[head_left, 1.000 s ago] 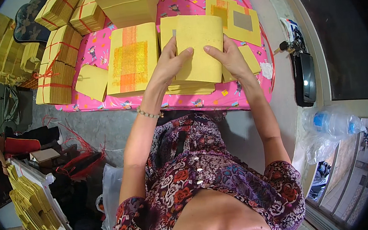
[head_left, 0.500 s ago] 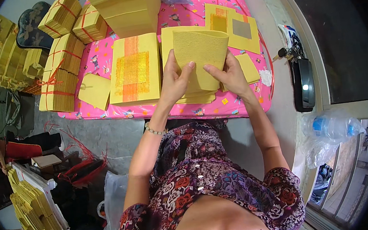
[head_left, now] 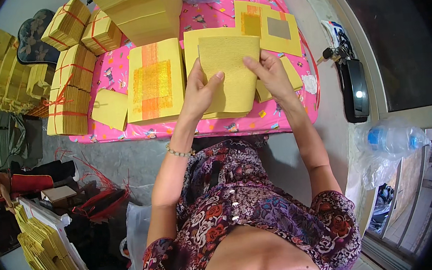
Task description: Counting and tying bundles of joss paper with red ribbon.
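Both my hands hold up a folded sheet of ribbed yellow paper (head_left: 232,72) above a low table with a pink patterned cover (head_left: 206,17). My left hand (head_left: 199,92) grips its left edge with the thumb across the front. My right hand (head_left: 271,74) pinches its right edge. Under the sheet lies a stack of plain yellow sheets (head_left: 193,47). To the left of that is a stack of yellow sheets with an orange-gold printed square (head_left: 154,84).
Tied bundles of yellow paper (head_left: 71,91) line the table's left edge, and a tall yellow stack (head_left: 138,10) stands at the back. Two printed sheets (head_left: 268,25) lie at the right. A black phone (head_left: 353,92), keys and a plastic bottle (head_left: 391,137) sit right. More yellow stacks (head_left: 43,248) are lower left.
My hands have lifted the yellow sheet off the stack and raised it toward me, folding it narrower. The stacks on the table have not moved.
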Demonstrator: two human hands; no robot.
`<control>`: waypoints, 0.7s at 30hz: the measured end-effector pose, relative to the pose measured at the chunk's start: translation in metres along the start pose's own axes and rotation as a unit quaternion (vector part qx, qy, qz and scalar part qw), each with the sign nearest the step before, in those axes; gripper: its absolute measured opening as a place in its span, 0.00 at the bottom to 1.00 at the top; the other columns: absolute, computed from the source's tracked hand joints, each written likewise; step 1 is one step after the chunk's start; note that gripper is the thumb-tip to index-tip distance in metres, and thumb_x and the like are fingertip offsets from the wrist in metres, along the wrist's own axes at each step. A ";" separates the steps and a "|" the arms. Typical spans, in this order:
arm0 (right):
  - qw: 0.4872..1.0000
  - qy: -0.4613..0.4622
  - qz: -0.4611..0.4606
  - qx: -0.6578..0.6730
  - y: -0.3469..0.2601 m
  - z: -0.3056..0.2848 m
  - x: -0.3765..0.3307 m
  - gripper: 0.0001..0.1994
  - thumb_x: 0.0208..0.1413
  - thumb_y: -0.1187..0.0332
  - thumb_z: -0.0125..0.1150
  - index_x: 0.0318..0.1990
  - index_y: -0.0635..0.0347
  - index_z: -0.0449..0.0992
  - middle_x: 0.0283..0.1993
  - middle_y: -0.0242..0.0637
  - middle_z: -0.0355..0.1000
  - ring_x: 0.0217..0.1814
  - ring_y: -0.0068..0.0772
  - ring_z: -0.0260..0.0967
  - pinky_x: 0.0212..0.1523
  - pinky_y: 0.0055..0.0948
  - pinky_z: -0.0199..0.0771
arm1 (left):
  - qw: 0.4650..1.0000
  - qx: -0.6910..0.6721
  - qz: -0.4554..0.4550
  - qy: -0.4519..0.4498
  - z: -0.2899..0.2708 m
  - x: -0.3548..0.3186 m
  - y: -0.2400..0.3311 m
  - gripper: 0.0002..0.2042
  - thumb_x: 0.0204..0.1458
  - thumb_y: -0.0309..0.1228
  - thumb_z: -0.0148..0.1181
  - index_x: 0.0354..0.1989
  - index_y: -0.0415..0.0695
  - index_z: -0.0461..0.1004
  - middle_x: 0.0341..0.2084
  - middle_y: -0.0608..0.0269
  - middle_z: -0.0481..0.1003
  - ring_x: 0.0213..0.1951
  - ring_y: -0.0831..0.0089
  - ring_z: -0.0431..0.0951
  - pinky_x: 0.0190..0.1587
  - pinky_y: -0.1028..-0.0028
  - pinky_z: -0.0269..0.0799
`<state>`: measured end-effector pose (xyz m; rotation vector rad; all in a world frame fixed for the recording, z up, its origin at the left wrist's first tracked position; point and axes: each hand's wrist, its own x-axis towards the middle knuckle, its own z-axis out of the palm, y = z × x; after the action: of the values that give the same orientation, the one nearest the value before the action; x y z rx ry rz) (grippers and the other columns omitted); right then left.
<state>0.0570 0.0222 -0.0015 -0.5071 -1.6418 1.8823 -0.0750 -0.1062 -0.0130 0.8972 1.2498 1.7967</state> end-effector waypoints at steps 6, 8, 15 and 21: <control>0.999 0.022 0.009 -0.026 -0.002 -0.009 0.008 0.10 0.58 0.68 0.57 0.42 0.65 0.74 0.35 0.33 0.76 0.35 0.15 0.71 0.37 0.17 0.71 | 1.000 -0.011 -0.024 -0.010 -0.002 0.000 -0.002 0.23 0.55 0.21 0.52 0.60 0.36 0.57 0.53 0.56 0.68 0.54 0.72 0.69 0.56 0.72 0.63; 0.999 0.032 0.014 -0.021 -0.004 -0.013 0.010 0.10 0.58 0.67 0.57 0.42 0.65 0.74 0.35 0.33 0.76 0.34 0.14 0.71 0.35 0.17 0.71 | 0.998 -0.030 -0.055 -0.018 -0.002 -0.001 -0.001 0.23 0.55 0.21 0.52 0.59 0.36 0.58 0.54 0.55 0.68 0.55 0.71 0.68 0.57 0.72 0.63; 0.997 0.032 0.056 -0.045 -0.012 -0.012 0.009 0.12 0.58 0.64 0.57 0.41 0.63 0.74 0.32 0.32 0.76 0.30 0.15 0.71 0.28 0.18 0.73 | 0.988 -0.080 -0.132 -0.018 -0.003 0.004 0.004 0.21 0.54 0.21 0.52 0.57 0.35 0.60 0.50 0.52 0.70 0.51 0.68 0.72 0.54 0.70 0.67; 0.979 -0.053 0.135 -0.144 -0.007 -0.027 0.005 0.16 0.55 0.56 0.59 0.40 0.61 0.76 0.30 0.29 0.76 0.27 0.15 0.72 0.26 0.17 0.72 | 0.978 -0.086 -0.188 -0.007 -0.003 0.020 0.002 0.20 0.54 0.20 0.51 0.57 0.34 0.61 0.48 0.52 0.72 0.48 0.65 0.74 0.50 0.69 0.71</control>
<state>0.0716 0.0464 0.0013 -0.7960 -2.0162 1.8945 -0.0874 -0.0903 -0.0091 0.5322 1.1465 1.5623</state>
